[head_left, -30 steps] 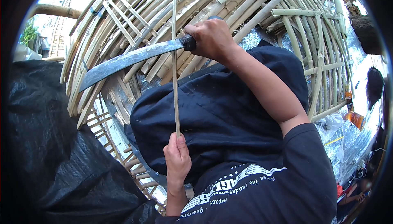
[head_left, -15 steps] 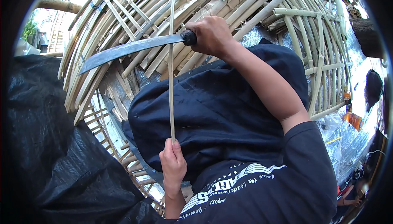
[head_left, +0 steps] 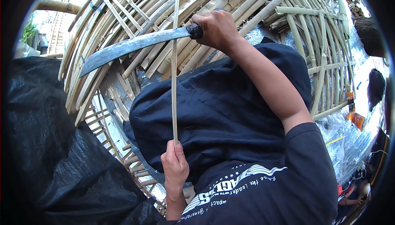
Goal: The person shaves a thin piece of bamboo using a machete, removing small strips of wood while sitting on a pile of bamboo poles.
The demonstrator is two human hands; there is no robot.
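My right hand point(head_left: 218, 28) is closed around the dark handle of a machete point(head_left: 135, 49). Its long, slightly curved blade points left and crosses over a thin bamboo strip point(head_left: 174, 89) near that strip's far end. My left hand point(head_left: 175, 163) grips the near end of the strip between thumb and fingers, close to my body. The strip stands away from me over the dark cloth point(head_left: 214, 101) covering my lap. Whether the blade's edge bites into the strip cannot be made out.
Split bamboo strips point(head_left: 230, 9) lie in a large pile beyond my lap. A bamboo lattice point(head_left: 323, 56) stands at the right, near a small bottle point(head_left: 350, 99). Black sheeting point(head_left: 53, 143) spreads at the left. Another person point(head_left: 349, 200) shows at the lower right edge.
My right hand and the machete have shifted slightly right, and more of the blade's flat face shows. The strip's far end and my left hand have moved slightly right too.
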